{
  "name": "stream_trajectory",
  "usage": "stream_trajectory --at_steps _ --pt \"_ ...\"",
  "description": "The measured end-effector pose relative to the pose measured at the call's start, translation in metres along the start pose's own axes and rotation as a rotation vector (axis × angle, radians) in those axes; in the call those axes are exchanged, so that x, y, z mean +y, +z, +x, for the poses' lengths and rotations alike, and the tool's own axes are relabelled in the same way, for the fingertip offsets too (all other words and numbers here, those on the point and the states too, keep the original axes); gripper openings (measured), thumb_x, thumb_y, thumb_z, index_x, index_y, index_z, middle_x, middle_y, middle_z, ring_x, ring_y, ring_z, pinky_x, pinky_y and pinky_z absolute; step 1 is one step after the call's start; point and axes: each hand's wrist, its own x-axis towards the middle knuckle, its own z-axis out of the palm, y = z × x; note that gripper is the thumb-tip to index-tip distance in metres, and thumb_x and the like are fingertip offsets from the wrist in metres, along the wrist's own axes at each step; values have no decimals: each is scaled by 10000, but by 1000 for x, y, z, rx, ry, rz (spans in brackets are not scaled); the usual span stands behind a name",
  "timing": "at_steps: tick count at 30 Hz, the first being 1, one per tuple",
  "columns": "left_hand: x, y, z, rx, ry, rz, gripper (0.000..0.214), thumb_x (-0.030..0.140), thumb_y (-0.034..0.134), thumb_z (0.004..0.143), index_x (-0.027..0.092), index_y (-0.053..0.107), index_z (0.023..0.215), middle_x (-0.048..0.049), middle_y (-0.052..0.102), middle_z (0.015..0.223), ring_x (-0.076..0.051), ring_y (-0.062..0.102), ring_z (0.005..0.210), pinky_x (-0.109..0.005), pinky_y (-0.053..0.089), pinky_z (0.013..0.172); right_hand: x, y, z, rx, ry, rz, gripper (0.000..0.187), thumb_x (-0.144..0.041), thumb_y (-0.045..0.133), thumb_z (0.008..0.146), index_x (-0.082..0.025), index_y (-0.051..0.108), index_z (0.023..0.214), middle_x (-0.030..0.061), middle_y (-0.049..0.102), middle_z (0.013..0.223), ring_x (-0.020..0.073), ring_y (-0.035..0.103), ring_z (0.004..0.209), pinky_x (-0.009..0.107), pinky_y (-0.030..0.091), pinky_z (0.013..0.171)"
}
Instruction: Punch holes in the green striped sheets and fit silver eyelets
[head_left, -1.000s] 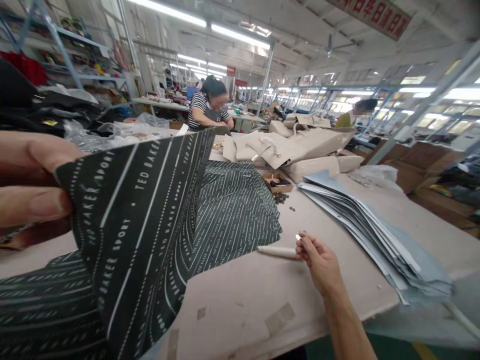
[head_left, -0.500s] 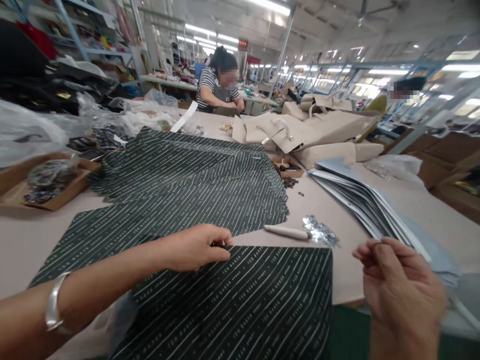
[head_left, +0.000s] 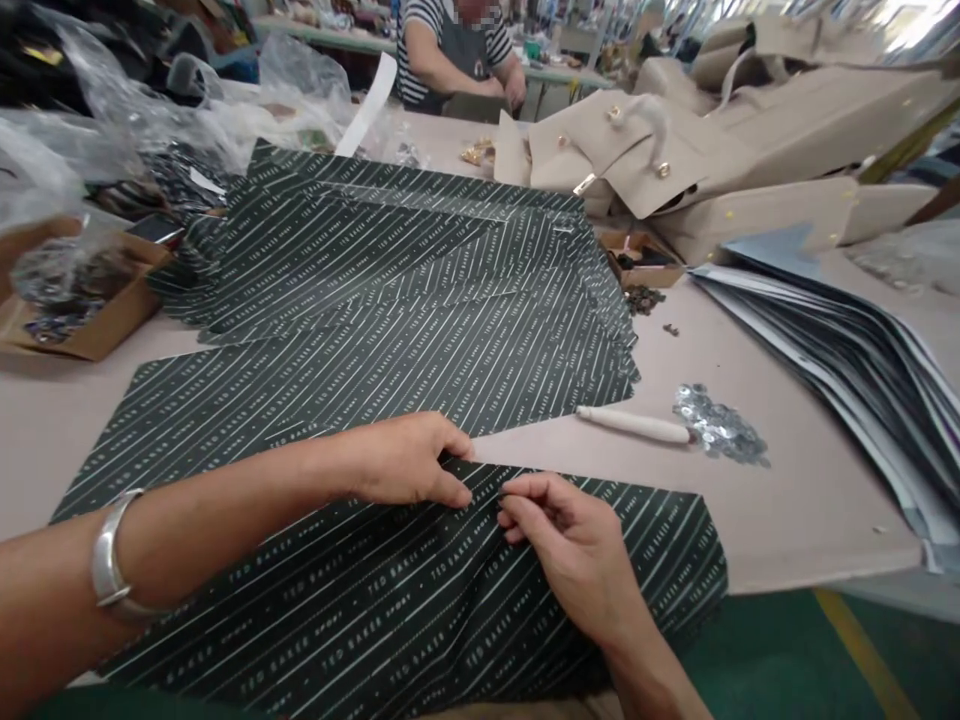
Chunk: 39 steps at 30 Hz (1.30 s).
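A dark green fabric panel (head_left: 420,610) with white striped lettering lies at the table's near edge. My left hand (head_left: 409,458) rests on its top edge, fingers curled and pressing the cloth down. My right hand (head_left: 570,545) is beside it, thumb and forefinger pinched at the same edge; whether they hold some small part I cannot make out. More panels of the same fabric (head_left: 390,290) lie spread behind. A white-handled tool (head_left: 634,424) and a heap of small silver pieces (head_left: 716,428) lie to the right of my hands.
A stack of grey sheets (head_left: 847,350) fans out at the right. Beige bags (head_left: 720,130) are piled at the back. A cardboard tray (head_left: 82,320) and clear plastic bags (head_left: 135,120) sit at the left. A person in a striped shirt (head_left: 450,50) works at the far side.
My right hand has come in from the right edge and pinched at the panel's top edge beside my left hand. The view has tilted down toward the table.
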Motion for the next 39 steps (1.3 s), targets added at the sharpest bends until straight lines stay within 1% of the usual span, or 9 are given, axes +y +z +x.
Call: stream_trajectory --at_steps 4,7,16,21,27,29,32,35,39 --pt "2 -1 -1 -128 17 -180 356 440 632 669 185 714 903 10 631 760 -147 539 670 -221 389 589 -1 -2 3 -33 21 -17 168 -338 672 856 -191 753 862 23 741 680 149 701 598 250 595 585" --pt "1 1 0 -155 24 -283 353 421 654 675 177 706 925 9 614 757 -141 522 671 -212 396 588 -3 -3 3 -48 22 -25 146 -312 660 864 -195 746 852 10 738 680 139 698 603 239 594 590" --pt "-6 5 0 -142 98 -217 323 393 598 787 178 704 1002 13 610 793 -133 512 668 -216 389 593 -1 -3 3 -63 -29 -124 135 -252 618 909 -197 732 864 -11 719 681 116 686 592 210 580 583" --pt "-3 18 -6 95 205 13 177 276 586 863 238 715 977 29 672 895 -161 605 850 -257 434 776 0 -3 2 -92 -116 -227 151 -195 568 938 -187 717 915 -4 711 751 100 681 600 191 586 571" --pt "-7 42 -6 394 331 343 56 262 651 939 221 662 903 34 644 860 -155 611 827 -269 406 726 6 -7 2 -92 -266 -344 119 -173 575 955 -201 682 913 0 654 801 92 638 605 190 545 528" --pt "-10 48 -5 449 410 461 51 249 629 964 212 638 930 22 631 883 -163 616 829 -278 410 715 7 -9 2 -44 -347 -379 125 -143 585 942 -199 655 1029 47 665 1024 83 624 627 218 562 579" --pt "-14 53 -7 553 568 639 55 219 574 991 208 598 942 18 583 836 -163 589 745 -284 383 621 7 -12 3 -56 -488 -468 333 -87 563 938 -185 561 1255 125 595 1304 87 628 690 263 582 688" --pt "-14 57 -13 682 683 783 102 218 490 1025 216 578 975 23 496 761 -161 496 616 -299 311 521 4 -15 2 -148 -581 -572 200 -92 537 970 -169 604 1142 72 678 1027 152 662 830 291 565 772" --pt "-15 63 -21 754 760 851 202 177 415 1041 210 562 906 14 420 735 -167 431 602 -306 280 500 5 -14 -5 -66 -723 -672 118 -97 513 995 -158 613 1005 45 663 839 156 652 775 272 530 698"
